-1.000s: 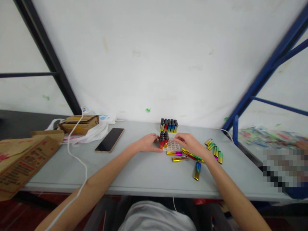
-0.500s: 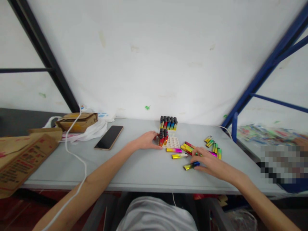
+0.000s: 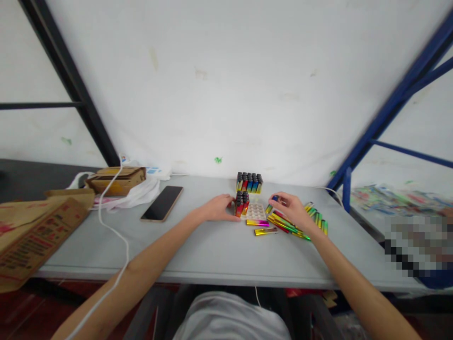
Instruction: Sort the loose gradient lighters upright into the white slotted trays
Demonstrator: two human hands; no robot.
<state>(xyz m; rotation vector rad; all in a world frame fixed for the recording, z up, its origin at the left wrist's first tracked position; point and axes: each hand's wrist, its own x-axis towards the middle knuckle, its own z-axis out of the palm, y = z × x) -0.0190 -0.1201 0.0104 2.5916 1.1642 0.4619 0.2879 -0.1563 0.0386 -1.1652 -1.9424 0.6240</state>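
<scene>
A white tray with rows of round holes [image 3: 257,212] lies mid-table. Several upright lighters [image 3: 242,203], mostly red with black tops, fill its left end. My left hand [image 3: 220,208] is curled round that end, thumb in front and fingers behind, holding the tray. To the right of the tray, my right hand [image 3: 290,208] pinches a yellow lighter with a dark blue top [image 3: 272,204], tilted above the table. Just in front of the tray lie a yellow and magenta lighter [image 3: 257,223] and a yellow lighter [image 3: 265,231]. Loose lighters [image 3: 288,225] lie in a pile beneath my right hand.
Behind the tray stands a full block of black-topped lighters [image 3: 249,182] near the wall. A phone [image 3: 162,203] lies to the left, with a cardboard box [image 3: 116,180], a plastic bag and a brown carton [image 3: 46,231] beyond. A white cable [image 3: 118,236] crosses my left arm.
My right hand has picked up the blue-topped lighter from the front of the table and carried it up and left toward the tray. My left hand has stayed at the tray's left end.
</scene>
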